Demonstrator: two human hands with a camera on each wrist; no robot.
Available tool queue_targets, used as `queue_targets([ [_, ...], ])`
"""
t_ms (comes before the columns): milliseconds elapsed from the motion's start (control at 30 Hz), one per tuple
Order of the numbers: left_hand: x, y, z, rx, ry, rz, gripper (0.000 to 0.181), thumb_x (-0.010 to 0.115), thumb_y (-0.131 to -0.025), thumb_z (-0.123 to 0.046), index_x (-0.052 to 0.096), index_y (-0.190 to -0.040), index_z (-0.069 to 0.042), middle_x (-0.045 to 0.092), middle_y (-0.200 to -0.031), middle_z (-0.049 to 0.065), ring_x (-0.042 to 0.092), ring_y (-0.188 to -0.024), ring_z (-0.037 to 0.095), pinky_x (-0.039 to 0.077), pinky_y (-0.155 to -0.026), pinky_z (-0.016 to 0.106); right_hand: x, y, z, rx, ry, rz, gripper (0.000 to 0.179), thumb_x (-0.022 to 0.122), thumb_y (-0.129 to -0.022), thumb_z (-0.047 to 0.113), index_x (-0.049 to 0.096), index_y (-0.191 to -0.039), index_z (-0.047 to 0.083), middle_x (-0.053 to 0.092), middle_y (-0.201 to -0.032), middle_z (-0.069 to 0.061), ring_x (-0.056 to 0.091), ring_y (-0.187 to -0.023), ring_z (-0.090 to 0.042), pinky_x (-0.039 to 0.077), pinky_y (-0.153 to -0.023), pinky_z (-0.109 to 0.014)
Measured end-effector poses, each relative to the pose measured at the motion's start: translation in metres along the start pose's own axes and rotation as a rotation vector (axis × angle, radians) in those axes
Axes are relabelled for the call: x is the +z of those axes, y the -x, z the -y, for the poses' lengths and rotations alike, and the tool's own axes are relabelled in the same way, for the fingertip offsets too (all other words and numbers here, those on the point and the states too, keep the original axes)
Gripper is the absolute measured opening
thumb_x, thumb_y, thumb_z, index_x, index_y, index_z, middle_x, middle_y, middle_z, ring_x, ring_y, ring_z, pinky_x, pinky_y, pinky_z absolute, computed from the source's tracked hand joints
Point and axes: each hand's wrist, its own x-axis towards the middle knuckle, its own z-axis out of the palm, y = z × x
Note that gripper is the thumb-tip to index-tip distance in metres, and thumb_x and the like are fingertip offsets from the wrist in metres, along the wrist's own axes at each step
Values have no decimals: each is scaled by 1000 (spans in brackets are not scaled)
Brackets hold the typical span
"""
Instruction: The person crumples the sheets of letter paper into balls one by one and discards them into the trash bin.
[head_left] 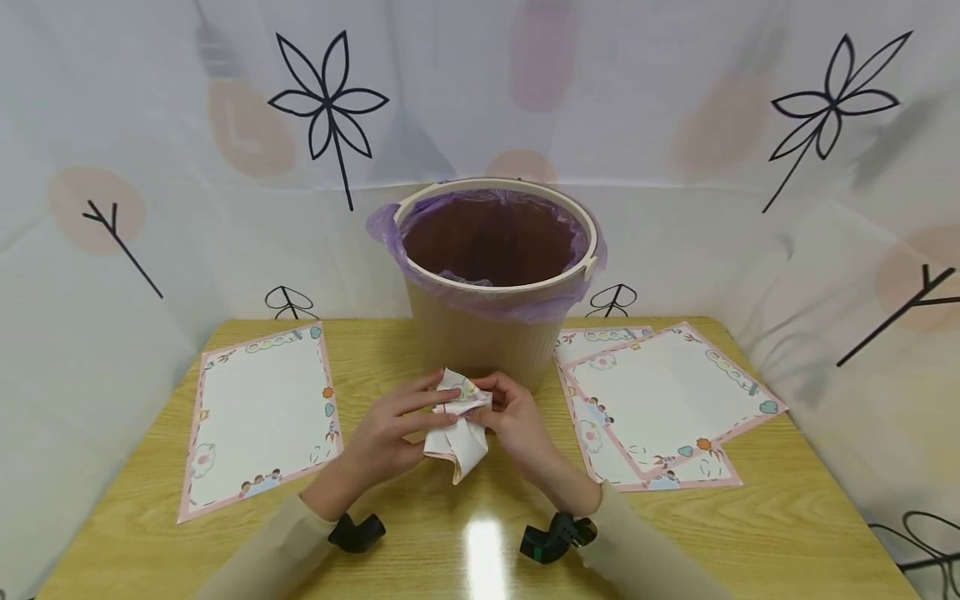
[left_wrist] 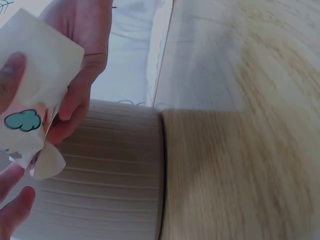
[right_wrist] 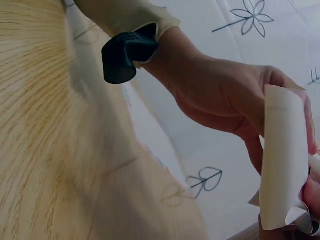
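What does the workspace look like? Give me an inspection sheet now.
Surface: wooden table, glare spot near front edge.
Job's things: crumpled paper, held above the table in front of the bin; bin has a purple liner.
Clutter: one bordered sheet to the left; overlapping bordered sheets to the right.
Hands: left hand and right hand both grip the crumpled paper.
Cables: nothing seen.
Surroundings: white printed cloth backdrop around the table.
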Motion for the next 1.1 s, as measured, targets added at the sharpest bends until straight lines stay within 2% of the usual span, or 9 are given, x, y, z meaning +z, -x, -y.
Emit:
queue_targets([
  [67,3,1,1,-10,24,-36,14,75,-90,-13,75,-103,-10,70,-116,16,59,-117,46,51,-94,49,1,0,0,-6,-6,-9,32,62,-86,-13,55,-117,-10,66,-98,-9,63,-83,-18,54,-65,-26],
  [233,9,0,-2,-86,71,-120,22,79,-74,2,76,-91,-11,74,-107,13,60,-115,43,51,-93,50,3,1,-3,-37,0,-5,28,61,-87,-14,55,-114,-11,67,-97,-11,64,-82,-16,54,-66,-25],
  [400,11,-3,-6,-220,93,-170,22,84,-69,4,72,-79,-11,75,-95,7,62,-111,39,51,-95,48,3,0,-6,-77,4,18,26,59,-88,-16,55,-114,-14,68,-102,-17,65,-87,-16,54,-73,-25],
  [467,12,-4,-8,-307,103,-174,27,87,-68,4,68,-79,-12,74,-94,5,62,-112,37,51,-96,43,2,0,-7,-93,16,24,26,60,-88,-16,56,-114,-14,68,-105,-18,64,-88,-15,54,-75,-25],
  [633,9,-3,-11,-486,222,-162,44,88,-68,6,64,-103,-4,63,-113,11,58,-117,33,51,-96,37,-2,0,-7,-126,95,48,25,63,-87,-15,59,-112,-9,68,-111,-19,63,-88,-11,51,-72,-23],
  [767,4,-5,-10,-526,240,-116,65,89,-67,5,63,-127,3,54,-132,13,52,-123,30,47,-101,38,-4,2,-5,-157,131,81,25,63,-87,-13,60,-112,-8,68,-113,-21,65,-90,-12,52,-72,-24],
  [900,3,-5,-9,-551,219,-67,71,90,-67,4,61,-132,1,55,-138,12,52,-126,28,44,-104,36,-6,4,-2,-193,161,98,26,62,-87,-14,60,-111,-8,68,-112,-22,65,-89,-12,53,-73,-25],
  [1000,3,-3,-10,-601,268,-53,71,87,-69,7,59,-134,-1,56,-138,11,55,-124,29,49,-98,41,-7,5,-1,-207,197,96,26,63,-86,-15,62,-110,-7,68,-107,-22,63,-85,-11,52,-71,-24],
  [1100,4,-2,-13,-672,320,-50,68,85,-71,10,61,-133,-5,57,-137,7,58,-120,28,54,-90,48,-8,6,0,-199,222,100,26,63,-86,-15,63,-110,-6,68,-112,-22,63,-85,-11,51,-71,-24],
])
